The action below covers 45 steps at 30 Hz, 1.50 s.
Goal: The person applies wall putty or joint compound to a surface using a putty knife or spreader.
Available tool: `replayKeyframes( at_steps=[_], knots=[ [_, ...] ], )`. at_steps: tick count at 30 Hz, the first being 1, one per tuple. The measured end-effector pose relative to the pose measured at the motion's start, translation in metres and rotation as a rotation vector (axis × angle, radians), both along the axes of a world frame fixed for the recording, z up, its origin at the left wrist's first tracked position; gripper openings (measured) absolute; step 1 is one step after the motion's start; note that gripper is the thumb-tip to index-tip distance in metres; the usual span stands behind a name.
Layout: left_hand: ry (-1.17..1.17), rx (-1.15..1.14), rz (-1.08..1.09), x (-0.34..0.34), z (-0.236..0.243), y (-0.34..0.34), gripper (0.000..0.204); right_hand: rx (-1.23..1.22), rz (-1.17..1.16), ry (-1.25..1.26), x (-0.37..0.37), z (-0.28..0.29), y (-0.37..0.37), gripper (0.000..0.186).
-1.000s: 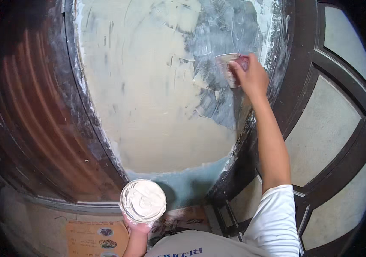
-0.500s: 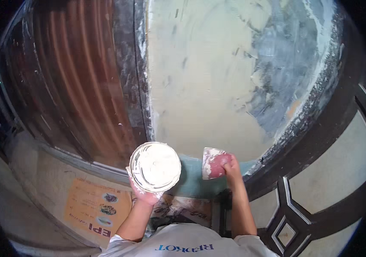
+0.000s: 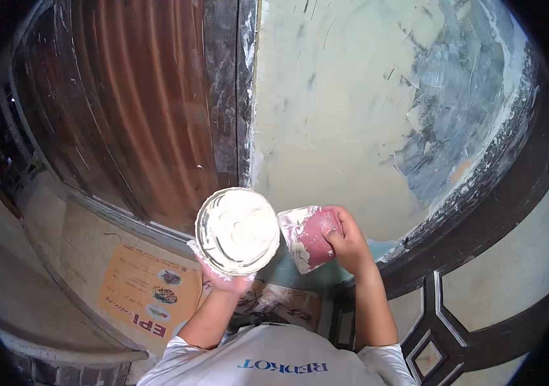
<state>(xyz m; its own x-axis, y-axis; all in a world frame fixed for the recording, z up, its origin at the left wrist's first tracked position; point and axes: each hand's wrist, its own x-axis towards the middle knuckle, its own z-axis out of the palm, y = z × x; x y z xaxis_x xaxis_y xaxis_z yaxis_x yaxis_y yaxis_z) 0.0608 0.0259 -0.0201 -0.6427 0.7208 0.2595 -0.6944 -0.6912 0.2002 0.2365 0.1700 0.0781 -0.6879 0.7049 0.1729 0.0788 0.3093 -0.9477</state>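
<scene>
My left hand point(image 3: 228, 278) supports a round, shallow lid-like pan point(image 3: 239, 230) from below and at its near side. White paste is smeared over the pan's face, and some of it coats my fingers. In my right hand point(image 3: 350, 244) is a reddish-pink flat putty spreader point(image 3: 313, 237), gripped at its right end with the thumb on top. White paste covers the spreader's left edge, which sits close beside the pan's right rim. Ahead is a wall panel point(image 3: 332, 141) coated in pale cream filler, with a bare bluish-grey patch point(image 3: 454, 122) at its right.
Brown wooden boards point(image 3: 139, 109) stand at the left, with a dark post point(image 3: 226, 96) beside the panel. To the right is dark framing with pale inset panels point(image 3: 499, 270). An orange printed sheet point(image 3: 139, 289) lies on the floor at lower left.
The spreader has come left and nearer the pan, and its blade is tilted more. The pan is slightly higher in view. The whole scene has shifted a little to the right.
</scene>
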Motion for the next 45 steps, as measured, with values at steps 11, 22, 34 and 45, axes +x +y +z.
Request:
replayKeyframes(
  at_steps=[11,22,34,45],
  knots=[
    [-0.141,0.115,-0.258,0.0,-0.004,-0.004,0.081,0.558,-0.088,-0.243,0.008,0.049,-0.015,0.019],
    [-0.054,-0.119,-0.252,-0.008,-0.001,-0.004,0.082,0.85,-0.021,-0.026,-0.007,0.03,-0.016,0.03],
    [-0.067,-0.012,-0.251,-0.021,-0.002,-0.002,0.086,1.12,-0.021,-0.01,-0.038,0.028,-0.017,0.04],
    [0.002,-0.108,-0.172,-0.04,-0.009,-0.002,0.085,1.194,-0.033,0.006,-0.07,0.012,-0.02,0.043]
  ],
)
